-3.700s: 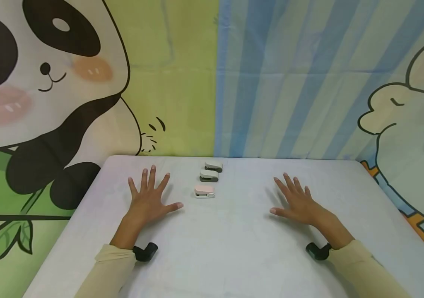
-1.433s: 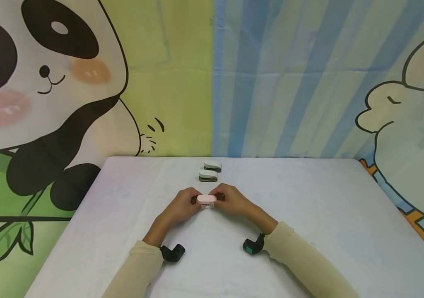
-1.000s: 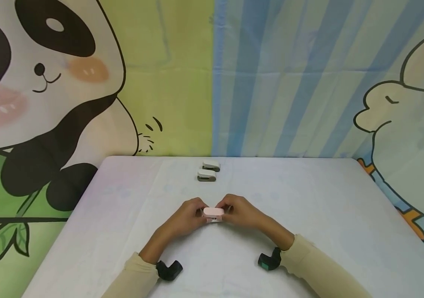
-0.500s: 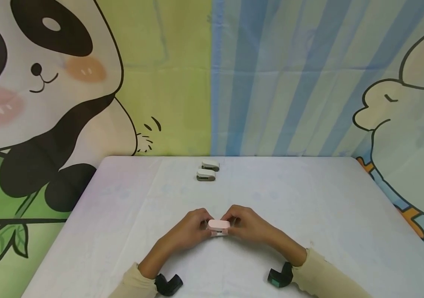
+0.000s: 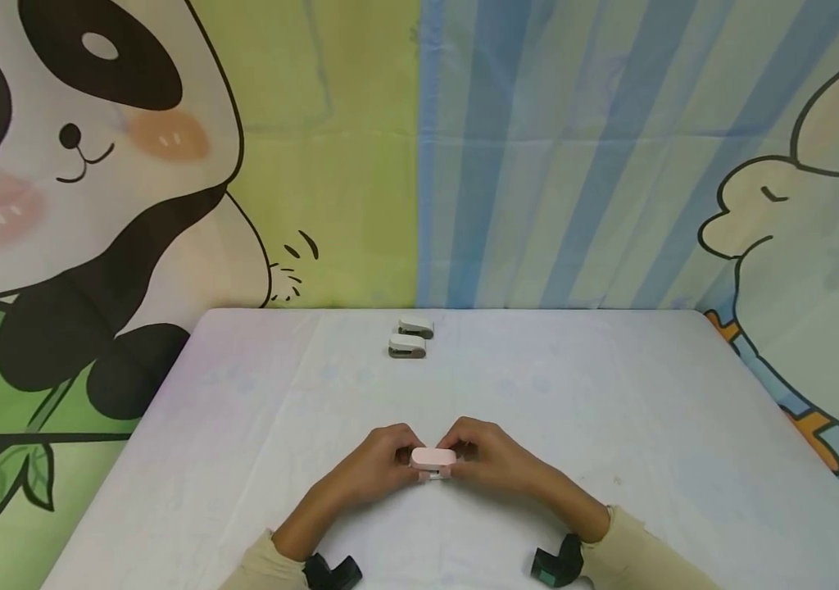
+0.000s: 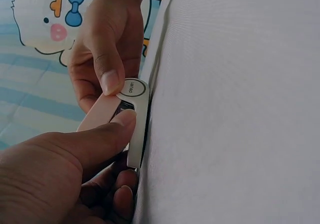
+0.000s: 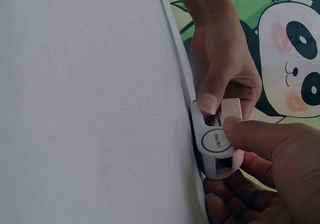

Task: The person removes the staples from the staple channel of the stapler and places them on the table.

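A small pink-topped stapler [image 5: 433, 459] with a white base is held between both hands near the front middle of the table. My left hand [image 5: 371, 469] pinches its left end. In the left wrist view that hand's thumb [image 6: 107, 136] lies over the gap between the pink top and the white base [image 6: 139, 139]. My right hand [image 5: 501, 460] grips the other end, its thumb [image 7: 255, 134] beside the round logo at the hinge [image 7: 216, 140]. Fingers behind the stapler are partly hidden.
Two white-and-grey staplers, a nearer one [image 5: 407, 347] and a farther one [image 5: 416, 328], stand close together at the back of the white table [image 5: 574, 369]. A cartoon-printed curtain [image 5: 346, 164] hangs behind the table's back edge.
Both hands were spread apart on the table at first, then came together and took hold of the pink stapler. They have since drawn it toward the front. The other two staplers stayed put.
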Motion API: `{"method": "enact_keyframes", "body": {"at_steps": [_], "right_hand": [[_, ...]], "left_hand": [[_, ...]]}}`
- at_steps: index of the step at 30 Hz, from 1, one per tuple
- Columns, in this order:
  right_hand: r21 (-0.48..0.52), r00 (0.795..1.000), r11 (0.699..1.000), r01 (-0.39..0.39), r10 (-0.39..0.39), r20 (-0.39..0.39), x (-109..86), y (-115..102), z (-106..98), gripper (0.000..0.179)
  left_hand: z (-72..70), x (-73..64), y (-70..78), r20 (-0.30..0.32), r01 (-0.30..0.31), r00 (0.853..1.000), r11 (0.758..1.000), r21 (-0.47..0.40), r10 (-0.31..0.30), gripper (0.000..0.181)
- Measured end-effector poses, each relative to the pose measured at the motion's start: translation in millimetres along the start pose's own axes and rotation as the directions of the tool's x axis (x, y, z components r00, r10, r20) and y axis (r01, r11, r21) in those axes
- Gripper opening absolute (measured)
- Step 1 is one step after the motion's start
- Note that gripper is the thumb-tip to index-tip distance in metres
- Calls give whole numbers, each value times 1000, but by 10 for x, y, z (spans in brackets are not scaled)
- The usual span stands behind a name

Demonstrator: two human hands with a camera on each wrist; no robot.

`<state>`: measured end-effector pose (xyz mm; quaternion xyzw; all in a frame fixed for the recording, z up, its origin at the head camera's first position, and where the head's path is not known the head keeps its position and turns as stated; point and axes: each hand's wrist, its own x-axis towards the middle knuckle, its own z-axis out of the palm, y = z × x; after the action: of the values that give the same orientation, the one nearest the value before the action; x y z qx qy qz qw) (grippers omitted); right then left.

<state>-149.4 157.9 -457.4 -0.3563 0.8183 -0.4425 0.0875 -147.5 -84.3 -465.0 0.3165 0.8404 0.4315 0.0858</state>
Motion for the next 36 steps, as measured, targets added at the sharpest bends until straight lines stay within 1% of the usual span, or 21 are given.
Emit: {"method": "enact_keyframes", "body": {"at_steps": [5, 9, 12, 16, 18, 20, 23, 28, 34, 36], "right_hand": [[-68, 998, 997, 26, -22, 57, 9, -64, 49, 25], [-133, 997, 989, 65, -60, 42, 59, -152, 121, 30], [-188, 994, 976, 108, -104, 27, 101, -212, 176, 31], [-268, 988, 951, 156, -147, 54, 160, -299, 220, 29], [-286, 987, 945, 160, -148, 63, 187, -337, 234, 25], [-289, 988, 945, 153, -143, 55, 204, -366, 243, 21], [-300, 988, 941, 157, -151, 41, 216, -379, 253, 18], [-323, 985, 930, 173, -168, 42, 234, -380, 261, 15], [-365, 989, 919, 147, -143, 38, 213, -381, 250, 12], [-361, 990, 922, 141, -139, 30, 190, -391, 233, 11]], "left_hand": [[4, -32, -7, 29, 10, 1000, 1000, 30, -11, 16], [11, -43, -15, 25, 6, 1000, 999, 39, -7, 17], [26, -45, -33, 28, 14, 1000, 999, 29, -14, 17], [37, -38, -45, 30, 29, 999, 999, 33, -30, 22], [34, -32, -49, 26, 30, 999, 999, 39, -31, 26], [29, -25, -51, 22, 25, 999, 999, 47, -26, 28], [13, -22, -53, 23, 14, 1000, 998, 65, -15, 27], [-25, -16, -51, 32, 6, 999, 997, 82, -8, 26], [-26, 23, -31, 50, -2, 999, 997, 72, -2, 28], [-16, 31, -23, 58, -2, 998, 998, 69, -2, 28]]}}
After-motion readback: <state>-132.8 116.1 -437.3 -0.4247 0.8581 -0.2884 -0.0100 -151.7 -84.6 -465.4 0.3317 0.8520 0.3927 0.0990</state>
